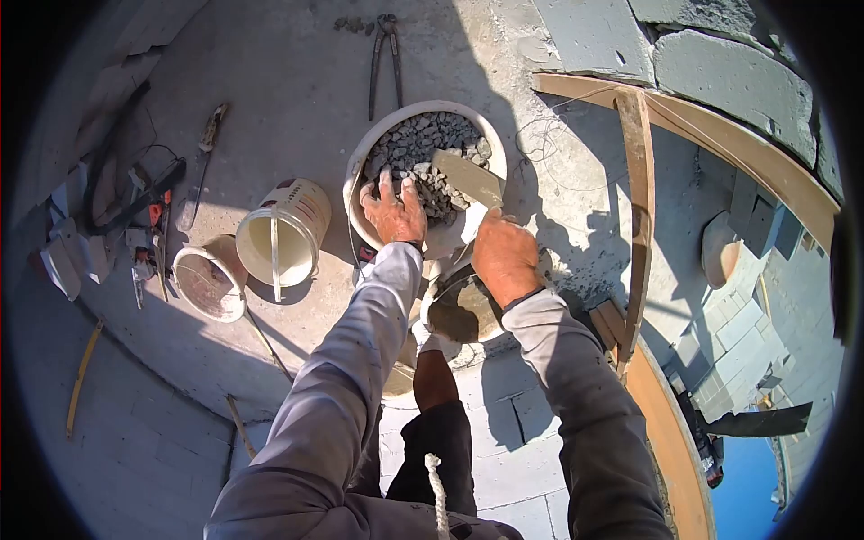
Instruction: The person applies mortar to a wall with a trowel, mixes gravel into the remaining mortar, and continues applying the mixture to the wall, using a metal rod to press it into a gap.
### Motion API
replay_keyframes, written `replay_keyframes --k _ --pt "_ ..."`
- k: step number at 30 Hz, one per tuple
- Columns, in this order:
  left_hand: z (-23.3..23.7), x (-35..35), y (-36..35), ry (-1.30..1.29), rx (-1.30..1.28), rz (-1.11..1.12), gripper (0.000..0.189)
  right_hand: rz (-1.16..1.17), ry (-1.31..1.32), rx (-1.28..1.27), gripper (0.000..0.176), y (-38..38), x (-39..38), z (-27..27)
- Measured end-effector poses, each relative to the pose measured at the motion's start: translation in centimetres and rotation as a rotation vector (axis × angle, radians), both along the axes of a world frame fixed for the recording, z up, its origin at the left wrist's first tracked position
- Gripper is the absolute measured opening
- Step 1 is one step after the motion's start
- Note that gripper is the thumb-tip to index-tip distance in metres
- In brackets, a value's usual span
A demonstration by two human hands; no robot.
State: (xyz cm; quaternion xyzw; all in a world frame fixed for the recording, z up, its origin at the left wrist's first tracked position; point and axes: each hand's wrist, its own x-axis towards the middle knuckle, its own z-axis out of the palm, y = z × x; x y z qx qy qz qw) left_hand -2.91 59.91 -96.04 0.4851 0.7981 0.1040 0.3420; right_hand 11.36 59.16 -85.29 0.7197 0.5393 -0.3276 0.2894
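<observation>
Grey stones: they sit inside the round bucket, right in front of the person, a big pile of small broken bits and some fine crumbs
Left hand: it is open, with the fingers spread and bent; it reaches over the near side of the bucket, and the fingertips seem to touch the stones; I cannot tell if it pinches any
Right hand: it is closed around the near end of the flat tool, so the handle is mostly hidden
Flat tool: its wide blade points up and left over the stones, inside the bucket
How the stones feel: I think they are hard, rough and dusty, not slippery; one is light, but the whole pile must be heavy, and bits may roll
How the flat tool feels: it looks stiff and thin, and likely light; the handle is the good place to hold, away from the edge
How to hold the bucket: the rim looks firm, so two hands on opposite sides would be best
Left of the bucket: a white bucket with a stick in it, and beside it a small pot
Past the bucket: long pincers lie on the floor
Right side: a wooden board, well apart from the stones
</observation>
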Motion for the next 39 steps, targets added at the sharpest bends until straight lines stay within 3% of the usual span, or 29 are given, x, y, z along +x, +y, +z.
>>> replay_keyframes --k 3,5,10,14,19,29,35,37,39 --pt "0.4 0.4 -0.5 0.095 -0.033 -0.093 0.048 0.081 -0.009 0.039 0.023 -0.8 -0.3 -1.0" --pt "0.7 -0.3 -0.2 0.028 -0.012 -0.071 0.047 0.130 0.059 0.056 0.022 -1.7 -0.6 -0.5" --pt "-0.1 -0.3 -0.3 0.012 -0.053 0.040 0.050 -0.036 0.278 -0.206 0.032 -1.6 -1.5 0.0" --pt "-0.9 -0.2 -1.7 0.024 0.055 -0.036 0.052 -0.070 0.305 -0.327 0.026 -1.1 -1.2 -2.2" --pt "-0.3 1.2 -1.0 0.080 0.042 0.066 0.048 -0.172 0.448 -0.188 0.031 -2.6 0.6 -2.4" --pt "-0.8 -0.7 -0.6 0.084 0.258 -0.105 0.032 -0.382 0.555 -0.021 0.038 -5.8 -1.0 -1.1" --pt "5.4 1.1 -0.7 0.034 0.305 -0.225 0.027 -0.404 0.579 0.152 0.036 -9.3 -0.5 3.6" --pt "9.0 2.7 -2.1 -0.067 0.277 -0.134 0.029 -0.409 0.635 0.192 0.036 -12.1 0.3 5.9" --pt "12.2 4.2 -4.7 -0.113 0.250 -0.159 0.031 -0.491 0.479 0.177 0.038 -15.1 0.5 9.3"
